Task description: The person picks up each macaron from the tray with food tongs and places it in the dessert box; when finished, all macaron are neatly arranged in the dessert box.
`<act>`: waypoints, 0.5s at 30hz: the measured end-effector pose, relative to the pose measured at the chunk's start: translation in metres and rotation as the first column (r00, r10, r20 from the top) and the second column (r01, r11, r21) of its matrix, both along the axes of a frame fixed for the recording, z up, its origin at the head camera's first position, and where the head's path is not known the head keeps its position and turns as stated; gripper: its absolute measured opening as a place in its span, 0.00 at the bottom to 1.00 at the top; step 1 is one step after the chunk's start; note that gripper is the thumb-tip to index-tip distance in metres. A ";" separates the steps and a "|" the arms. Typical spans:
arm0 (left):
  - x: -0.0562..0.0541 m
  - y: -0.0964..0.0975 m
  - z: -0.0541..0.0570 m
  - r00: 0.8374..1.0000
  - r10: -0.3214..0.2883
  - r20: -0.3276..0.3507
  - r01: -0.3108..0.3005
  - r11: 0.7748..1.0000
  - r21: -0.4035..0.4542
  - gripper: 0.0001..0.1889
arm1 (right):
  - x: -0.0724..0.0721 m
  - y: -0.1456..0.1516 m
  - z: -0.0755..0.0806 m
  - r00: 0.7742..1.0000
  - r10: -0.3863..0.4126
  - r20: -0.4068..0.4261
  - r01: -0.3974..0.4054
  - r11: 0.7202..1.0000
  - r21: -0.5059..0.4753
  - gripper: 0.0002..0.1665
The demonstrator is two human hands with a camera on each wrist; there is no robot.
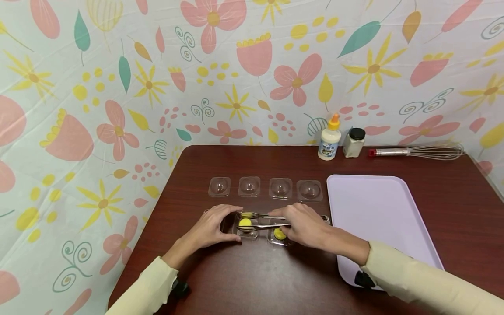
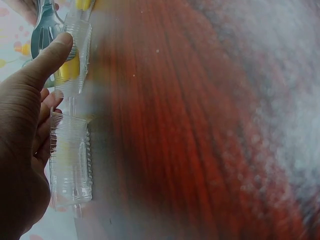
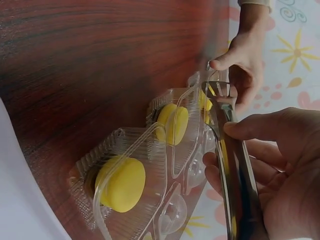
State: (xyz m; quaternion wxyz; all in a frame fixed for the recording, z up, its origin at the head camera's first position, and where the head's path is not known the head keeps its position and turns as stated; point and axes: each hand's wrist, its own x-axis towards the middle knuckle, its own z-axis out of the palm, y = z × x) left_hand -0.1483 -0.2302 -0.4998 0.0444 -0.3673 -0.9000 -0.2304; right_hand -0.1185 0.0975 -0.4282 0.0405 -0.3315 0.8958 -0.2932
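In the head view my right hand (image 1: 301, 225) grips metal tongs (image 1: 261, 227) with fork-like tips. The tips stand apart above a clear plastic box (image 1: 249, 235), beside a yellow round macaron-like cake (image 1: 245, 222). My left hand (image 1: 208, 227) holds this box at its left side, thumb at the front, fingers behind. In the left wrist view the thumb (image 2: 62, 42) lies against the box's edge. Another yellow cake (image 1: 280, 234) sits in the box to the right. The right wrist view shows two cakes (image 3: 120, 184) in boxes; whether the tongs touch a cake is hard to tell.
Behind the boxes lies a row of several clear domed lids (image 1: 249, 187). A pale lilac tray (image 1: 370, 205) lies at the right. Along the back stand an orange-capped bottle (image 1: 329, 142) and a black-lidded jar (image 1: 354, 143), with a whisk (image 1: 417, 152) beside them.
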 end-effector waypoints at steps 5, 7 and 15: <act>0.000 0.000 0.000 1.000 -0.003 -0.010 0.003 1.000 0.007 0.45 | 0.000 -0.001 0.001 1.000 0.000 0.024 0.000 1.000 -0.006 0.30; 0.001 -0.001 0.000 1.000 -0.001 -0.010 0.002 1.000 0.008 0.45 | 0.000 0.000 0.001 0.999 0.003 0.032 -0.002 1.000 -0.010 0.29; 0.001 -0.001 0.000 1.000 0.020 0.004 -0.020 1.000 -0.014 0.45 | 0.001 0.008 0.005 0.999 -0.010 0.030 0.011 0.999 -0.036 0.30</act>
